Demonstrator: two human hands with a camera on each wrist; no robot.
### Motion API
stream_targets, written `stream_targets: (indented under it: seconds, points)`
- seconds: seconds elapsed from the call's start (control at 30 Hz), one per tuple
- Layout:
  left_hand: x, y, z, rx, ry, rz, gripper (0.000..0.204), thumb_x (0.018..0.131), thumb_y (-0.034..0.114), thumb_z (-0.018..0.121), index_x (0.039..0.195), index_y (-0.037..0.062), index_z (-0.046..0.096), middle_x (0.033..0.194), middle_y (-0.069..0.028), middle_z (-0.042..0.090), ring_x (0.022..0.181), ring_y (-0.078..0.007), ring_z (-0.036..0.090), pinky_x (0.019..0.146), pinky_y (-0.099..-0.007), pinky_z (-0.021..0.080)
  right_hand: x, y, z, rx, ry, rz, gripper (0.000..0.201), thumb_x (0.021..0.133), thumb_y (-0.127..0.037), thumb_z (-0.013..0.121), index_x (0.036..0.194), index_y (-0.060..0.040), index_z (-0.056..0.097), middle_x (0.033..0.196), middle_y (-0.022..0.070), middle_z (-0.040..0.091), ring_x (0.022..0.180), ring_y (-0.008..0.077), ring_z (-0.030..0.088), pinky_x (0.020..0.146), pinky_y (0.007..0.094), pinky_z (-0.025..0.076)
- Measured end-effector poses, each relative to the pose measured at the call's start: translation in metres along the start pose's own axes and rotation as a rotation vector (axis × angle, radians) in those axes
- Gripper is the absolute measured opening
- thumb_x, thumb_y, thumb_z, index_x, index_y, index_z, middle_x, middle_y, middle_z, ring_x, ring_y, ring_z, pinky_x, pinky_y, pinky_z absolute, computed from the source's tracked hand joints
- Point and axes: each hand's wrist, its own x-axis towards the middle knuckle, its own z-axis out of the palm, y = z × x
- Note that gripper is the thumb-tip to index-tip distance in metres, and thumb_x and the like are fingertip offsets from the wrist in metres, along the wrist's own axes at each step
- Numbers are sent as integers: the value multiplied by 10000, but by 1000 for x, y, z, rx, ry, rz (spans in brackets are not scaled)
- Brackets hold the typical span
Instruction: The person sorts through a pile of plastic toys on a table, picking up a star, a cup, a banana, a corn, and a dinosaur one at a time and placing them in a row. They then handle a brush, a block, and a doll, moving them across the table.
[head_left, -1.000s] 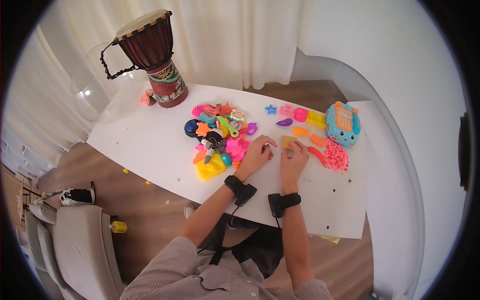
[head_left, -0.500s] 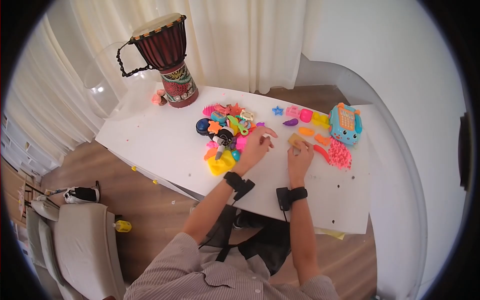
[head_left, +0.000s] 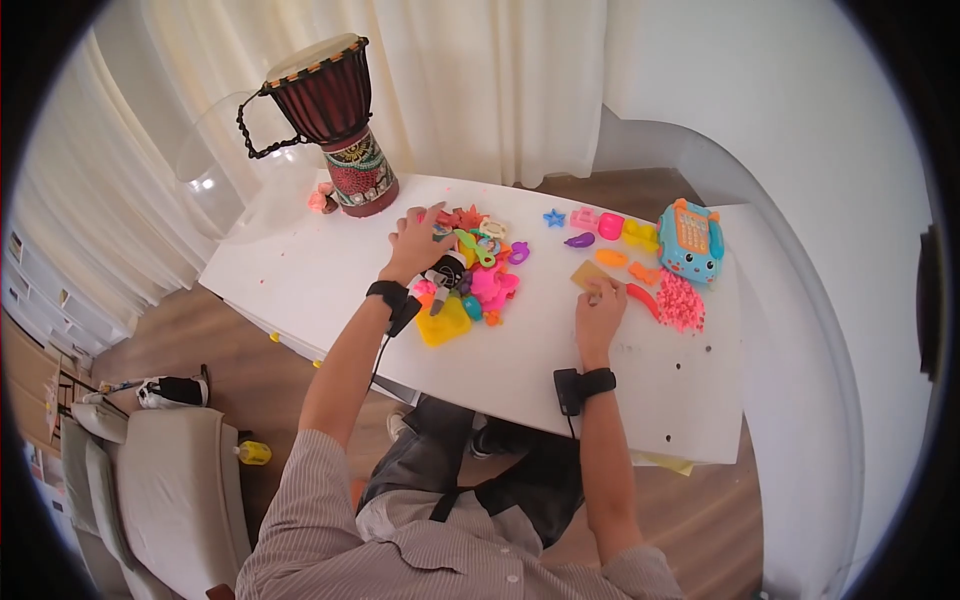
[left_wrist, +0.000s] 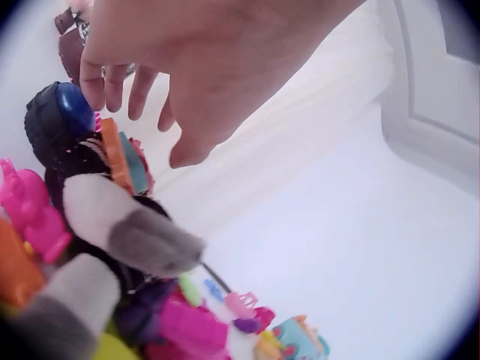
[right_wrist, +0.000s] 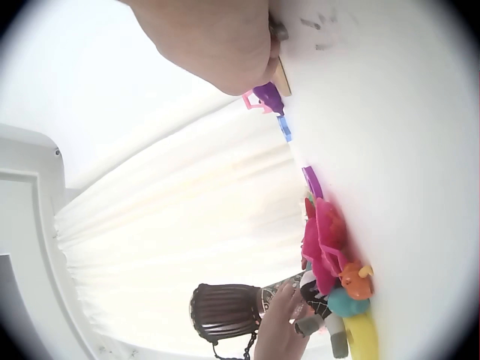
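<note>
My left hand [head_left: 419, 226] reaches over the far left side of a pile of bright plastic toys [head_left: 478, 272]. In the left wrist view its fingers [left_wrist: 112, 81] hang relaxed and hold nothing, just above a dark blue round toy [left_wrist: 58, 114]. My right hand [head_left: 600, 292] rests on the white table [head_left: 300, 285] and grips the near edge of a flat tan block [head_left: 584, 271]. In the right wrist view the tan block [right_wrist: 283, 75] sticks out from under that hand [right_wrist: 217, 45].
A djembe drum [head_left: 335, 120] stands at the table's far left corner. A blue toy phone [head_left: 688, 240], a heap of pink beads [head_left: 676, 306], a red piece [head_left: 640, 300] and small moulds [head_left: 610, 227] lie right of the block. A yellow toy [head_left: 445, 325] fronts the pile. A grey armchair [head_left: 160, 490] stands to the left.
My left hand has left the tan block and moved left and away across the toy pile to its far left side. The right hand has stayed on the block.
</note>
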Motion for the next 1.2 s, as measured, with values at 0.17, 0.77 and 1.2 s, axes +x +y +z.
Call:
stream_targets:
  seconds: [0.17, 0.77, 1.2]
  points:
    - [27, 5, 1, 148, -219, 7, 713, 878, 577, 727, 1525, 348, 535, 1531, -155, 458, 1410, -434, 434, 1090, -704, 327, 1, -5, -4, 71, -55, 5, 255, 822, 48, 654, 1046, -57, 717, 1207, 145, 590, 1151, 337, 570, 805, 377, 548]
    - [47, -42, 10, -134, -124, 103, 416, 798, 334, 856, 1175, 208, 735, 1249, -133, 581, 1229, -375, 575, 1027, -585, 475, 3, -10, -7, 124, -32, -14, 235, 818, 39, 651, 1013, -65, 729, 1066, 91, 615, 869, 217, 633, 742, 313, 553]
    - [10, 84, -8, -954, -370, 100, 369, 1136, 376, 514, 1268, 34, 556, 1152, -99, 677, 1014, -184, 733, 906, -321, 595, 3, -12, -7, 138, -29, 16, 209, 839, 33, 621, 999, -54, 723, 984, 97, 642, 790, 218, 649, 720, 332, 538]
